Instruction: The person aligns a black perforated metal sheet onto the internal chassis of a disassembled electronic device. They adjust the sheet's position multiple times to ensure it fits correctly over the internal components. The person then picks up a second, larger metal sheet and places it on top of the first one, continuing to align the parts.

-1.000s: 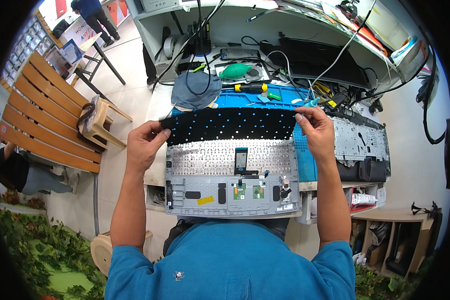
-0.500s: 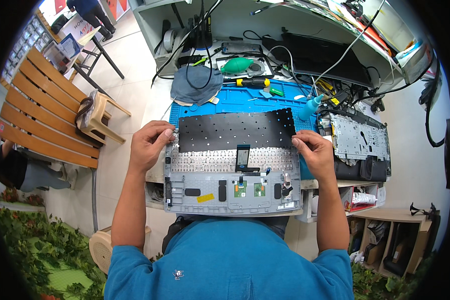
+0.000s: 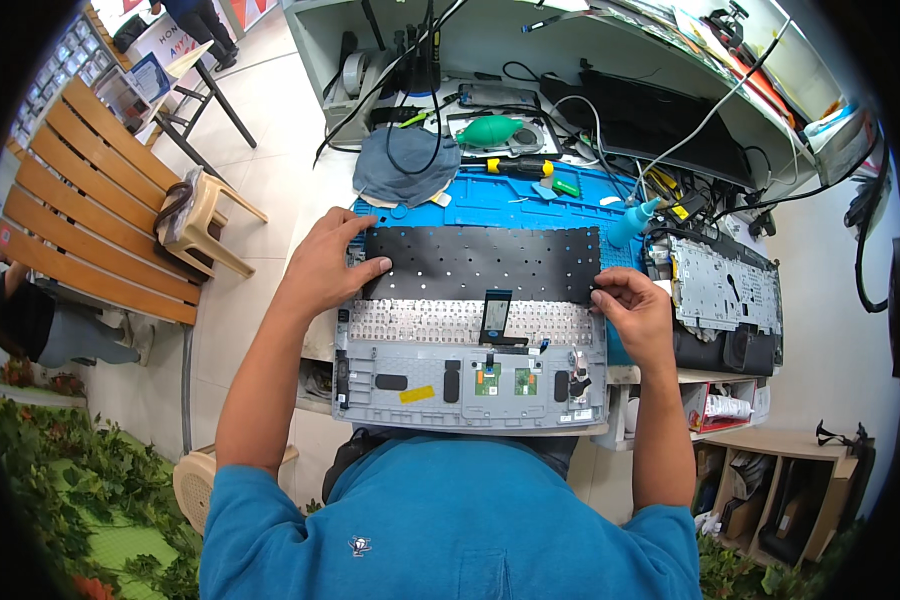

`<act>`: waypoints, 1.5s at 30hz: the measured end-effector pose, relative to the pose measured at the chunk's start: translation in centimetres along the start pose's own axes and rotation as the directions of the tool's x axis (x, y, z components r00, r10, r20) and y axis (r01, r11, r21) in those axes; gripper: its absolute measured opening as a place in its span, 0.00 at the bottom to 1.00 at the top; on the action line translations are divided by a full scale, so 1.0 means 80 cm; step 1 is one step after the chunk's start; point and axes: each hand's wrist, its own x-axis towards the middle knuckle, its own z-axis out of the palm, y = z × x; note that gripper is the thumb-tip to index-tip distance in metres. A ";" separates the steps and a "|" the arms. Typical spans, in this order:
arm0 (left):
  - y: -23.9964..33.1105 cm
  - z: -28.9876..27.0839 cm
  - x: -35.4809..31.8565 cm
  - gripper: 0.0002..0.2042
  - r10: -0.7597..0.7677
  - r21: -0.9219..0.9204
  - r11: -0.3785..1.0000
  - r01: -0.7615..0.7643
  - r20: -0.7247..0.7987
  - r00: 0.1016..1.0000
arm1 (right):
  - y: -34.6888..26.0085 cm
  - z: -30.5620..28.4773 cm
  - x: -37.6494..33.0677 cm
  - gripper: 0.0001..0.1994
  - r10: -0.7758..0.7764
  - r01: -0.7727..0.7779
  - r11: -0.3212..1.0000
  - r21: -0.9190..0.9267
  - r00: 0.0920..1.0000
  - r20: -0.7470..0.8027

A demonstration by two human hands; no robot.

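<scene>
- Far left: green leaves (image 3: 60, 500) are filling the lower corner; another person's dark sleeve side (image 3: 15, 320) is partly showing behind the slatted wooden bench (image 3: 100, 200).
- Next: beige plastic stool (image 3: 205, 215) is standing just beside the bench, with a strap and something clear lying on it.
- Left hand (image 3: 320, 265): is resting at the upper left corner of the black sheet (image 3: 480, 263). Fingers are spreading, thumb lying over the sheet's left edge, index reaching along the top corner. Not clenching.
- Blue-grey cloth (image 3: 385, 175) is lying beyond that hand, black cable looping over it.
- Black sheet, punched with small holes: is covering the upper part of the grey laptop cover (image 3: 370, 408), between both hands. Silver keyboard back (image 3: 420, 322) is showing below it.
- Black flap (image 3: 496, 318) is sticking up over the sheet's lower edge. Yellow tape (image 3: 416, 394) and small green boards are sitting lower on the cover.
- Behind: green blower bulb (image 3: 490, 131), then yellow-black screwdriver (image 3: 520, 168) at the back of the blue mat (image 3: 480, 207).
- Teal bottle (image 3: 628, 226) is sitting at the mat's right side.
- Right hand (image 3: 638, 312): fingers are curling, thumb and index tips meeting the sheet's right edge. Can't tell if they're pinching it.
- Far right: second laptop chassis (image 3: 705, 270) is lying just beside that hand; wooden cabinet (image 3: 785, 440) is standing below.
</scene>
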 end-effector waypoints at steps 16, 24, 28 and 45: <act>-0.034 0.006 0.006 0.12 -0.167 -0.605 0.787 0.125 -0.014 0.986 | -0.006 0.005 0.004 0.11 0.039 -0.040 0.999 -0.024 0.998 -0.047; -0.040 0.003 0.004 0.17 -0.184 -0.743 0.660 0.112 -0.016 0.983 | -0.022 0.008 0.012 0.12 0.079 -0.078 0.992 -0.096 0.997 0.011; -0.029 -0.005 0.005 0.18 -0.164 -0.754 0.651 0.085 -0.029 0.986 | -0.019 0.009 0.014 0.12 0.084 -0.083 0.994 -0.077 0.996 0.006; 0.056 -0.128 0.002 0.17 -0.094 -0.816 0.491 -0.306 -0.399 0.912 | -0.100 0.070 0.034 0.15 -0.402 0.387 0.815 -0.432 0.914 0.062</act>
